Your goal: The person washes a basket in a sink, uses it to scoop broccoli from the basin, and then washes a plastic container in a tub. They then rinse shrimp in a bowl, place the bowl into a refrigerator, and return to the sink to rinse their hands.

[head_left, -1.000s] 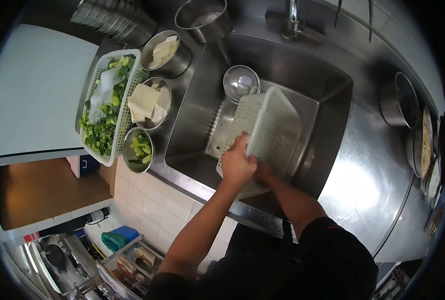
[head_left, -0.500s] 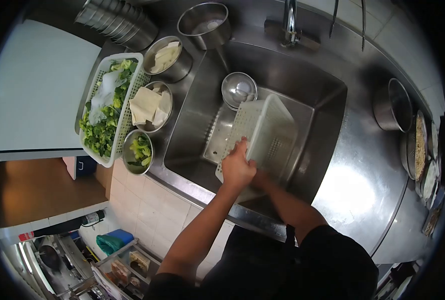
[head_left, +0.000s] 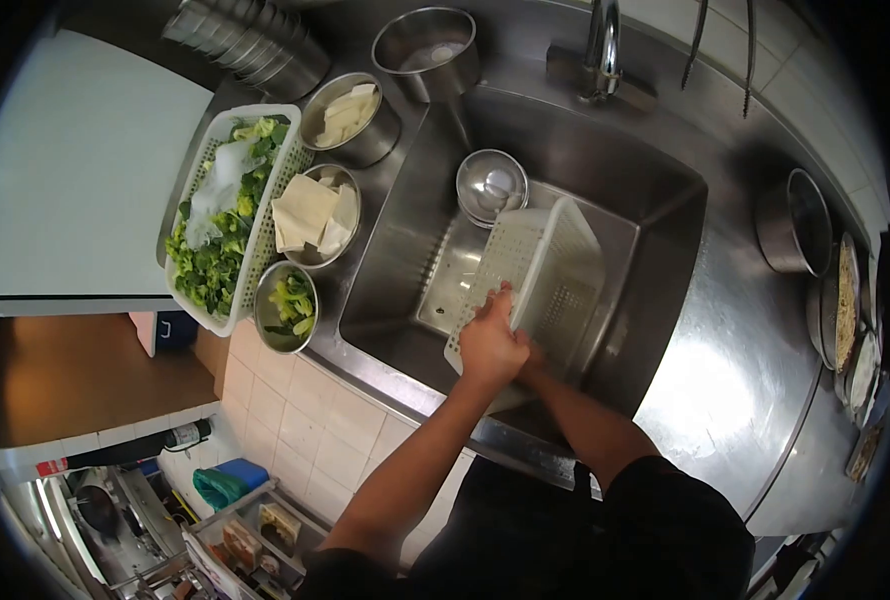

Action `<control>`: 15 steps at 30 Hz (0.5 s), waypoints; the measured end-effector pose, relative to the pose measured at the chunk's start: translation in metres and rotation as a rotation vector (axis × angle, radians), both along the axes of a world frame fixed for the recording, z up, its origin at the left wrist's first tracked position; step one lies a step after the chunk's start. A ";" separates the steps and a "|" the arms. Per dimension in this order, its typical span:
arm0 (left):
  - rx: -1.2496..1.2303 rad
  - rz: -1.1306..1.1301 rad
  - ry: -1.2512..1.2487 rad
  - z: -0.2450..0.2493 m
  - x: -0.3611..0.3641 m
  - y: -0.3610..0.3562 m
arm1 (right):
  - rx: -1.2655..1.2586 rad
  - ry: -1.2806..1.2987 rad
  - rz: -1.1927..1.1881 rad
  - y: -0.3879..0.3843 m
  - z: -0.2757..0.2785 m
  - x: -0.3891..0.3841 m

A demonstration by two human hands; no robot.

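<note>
A white perforated plastic basket stands tilted on its side in the steel sink, its opening turned to the right. My left hand is closed on the near part of its rim, fingers over the outer wall. My right hand reaches to the basket's open side, just behind the left one. Its fingers are hidden, so I cannot see whether it holds anything. Stacked small steel bowls sit in the sink beyond the basket, close to its far end.
Left of the sink stand a basket of broccoli with a clear plastic bag on it, and steel containers of pale slices, pale sheets and green stems. A faucet rises behind. A steel pot stands right.
The view has shifted slightly, so most things appear a little further right. My left hand keeps its hold on the basket, and my right hand has moved slightly at its open side.
</note>
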State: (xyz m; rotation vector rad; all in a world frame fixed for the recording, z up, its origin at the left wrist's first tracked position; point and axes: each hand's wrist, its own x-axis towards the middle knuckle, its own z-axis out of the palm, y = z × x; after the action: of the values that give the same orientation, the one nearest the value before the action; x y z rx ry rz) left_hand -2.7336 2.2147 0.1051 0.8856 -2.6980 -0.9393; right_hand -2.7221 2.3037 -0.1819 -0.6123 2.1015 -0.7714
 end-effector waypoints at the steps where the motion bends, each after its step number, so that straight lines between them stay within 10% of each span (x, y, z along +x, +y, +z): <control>1: -0.041 0.001 0.033 -0.001 0.000 0.000 | -0.109 0.040 -0.007 0.001 -0.003 0.003; 10: 0.030 0.039 0.024 0.003 -0.001 -0.003 | 0.179 -0.025 0.037 0.001 0.093 -0.025; 15: 0.030 0.050 0.011 0.002 0.001 -0.006 | 0.111 -0.039 -0.060 0.003 0.029 -0.010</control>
State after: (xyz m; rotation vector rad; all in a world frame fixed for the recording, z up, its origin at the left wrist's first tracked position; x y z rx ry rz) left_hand -2.7330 2.2083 0.1073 0.9465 -2.6465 -0.9738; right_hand -2.7319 2.3064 -0.1529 -0.4728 2.1194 -0.6890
